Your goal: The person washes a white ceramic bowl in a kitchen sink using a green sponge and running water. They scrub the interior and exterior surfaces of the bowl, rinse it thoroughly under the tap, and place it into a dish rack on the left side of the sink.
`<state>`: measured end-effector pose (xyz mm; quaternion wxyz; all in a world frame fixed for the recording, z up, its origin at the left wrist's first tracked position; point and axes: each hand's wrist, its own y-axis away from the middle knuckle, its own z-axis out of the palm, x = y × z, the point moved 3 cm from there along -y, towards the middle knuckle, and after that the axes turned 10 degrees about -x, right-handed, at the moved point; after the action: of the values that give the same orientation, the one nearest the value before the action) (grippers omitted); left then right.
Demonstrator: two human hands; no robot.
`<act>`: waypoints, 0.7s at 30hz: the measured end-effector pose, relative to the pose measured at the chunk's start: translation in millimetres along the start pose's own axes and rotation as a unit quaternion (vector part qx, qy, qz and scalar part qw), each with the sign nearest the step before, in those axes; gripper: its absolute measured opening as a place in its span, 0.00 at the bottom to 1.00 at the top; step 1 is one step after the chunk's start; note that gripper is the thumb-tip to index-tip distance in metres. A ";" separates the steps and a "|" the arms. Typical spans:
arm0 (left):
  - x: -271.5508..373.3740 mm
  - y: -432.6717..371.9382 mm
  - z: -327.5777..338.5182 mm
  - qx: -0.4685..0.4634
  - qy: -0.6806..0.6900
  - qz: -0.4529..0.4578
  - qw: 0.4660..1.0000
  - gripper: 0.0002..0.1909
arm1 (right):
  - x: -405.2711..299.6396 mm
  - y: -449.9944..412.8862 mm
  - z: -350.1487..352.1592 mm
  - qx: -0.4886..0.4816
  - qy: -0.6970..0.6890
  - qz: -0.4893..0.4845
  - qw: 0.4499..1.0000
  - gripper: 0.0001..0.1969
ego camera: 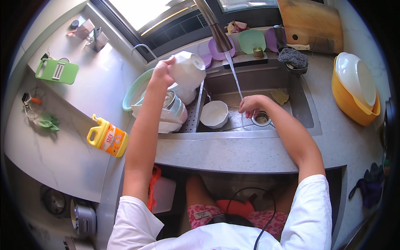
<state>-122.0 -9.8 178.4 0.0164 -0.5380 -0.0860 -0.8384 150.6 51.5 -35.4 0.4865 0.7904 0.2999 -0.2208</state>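
My left hand [163,72] grips a white faceted bowl [188,69] by its rim, tilted with its base turned up and outward, above the drying side of the sink. Over the sink basin [215,84], my right hand [252,104] hangs with loosely bent fingers beside the running water; I see nothing held in it. The stream falls from a metal pull-down faucet [218,34]. A second white bowl [214,113] rests in the basin's left front corner. Just under my right hand sits the drain strainer [262,118], with bits of debris inside.
Left of the basin, bowls and a metal can [175,106] crowd by a mint-green basin [127,97]. A yellow detergent bottle [109,137] stands farther left. On the right are a scouring pad [293,58] and a yellow basin [348,100]. A wooden cutting board [312,22] leans behind.
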 end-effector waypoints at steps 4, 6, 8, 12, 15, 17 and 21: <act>30.2 -22.5 -28.0 0.002 -0.155 0.102 0.983 0.15 | -9.9 -4.5 0.2 -0.004 0.020 -0.021 1.000 0.14; 29.0 -9.5 -6.5 0.013 -0.296 0.139 0.945 0.14 | -6.9 -1.4 6.6 -0.005 0.034 -0.013 0.999 0.16; 32.8 -5.0 -1.9 0.040 -0.443 0.153 0.883 0.18 | -16.3 1.9 10.1 0.001 0.038 -0.024 0.999 0.18; 38.9 -13.7 -22.4 0.124 -0.746 0.161 0.634 0.22 | -23.6 -0.6 14.5 -0.034 0.072 -0.017 0.997 0.22; 21.8 -15.1 -18.6 0.121 -0.796 0.139 0.576 0.22 | -12.7 -4.1 9.5 -0.029 0.081 0.005 0.996 0.21; 17.9 -19.6 -22.8 0.106 -0.819 0.109 0.553 0.23 | -11.5 -6.6 9.1 -0.032 0.078 0.008 0.996 0.21; 4.6 -28.1 -37.6 0.102 -0.845 0.103 0.515 0.23 | -12.9 -8.2 9.6 -0.041 0.081 0.011 0.996 0.21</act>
<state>-161.1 12.0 163.7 0.0766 -0.9926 -0.0885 0.0333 135.0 42.3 -36.4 0.4954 0.7880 0.3385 -0.1384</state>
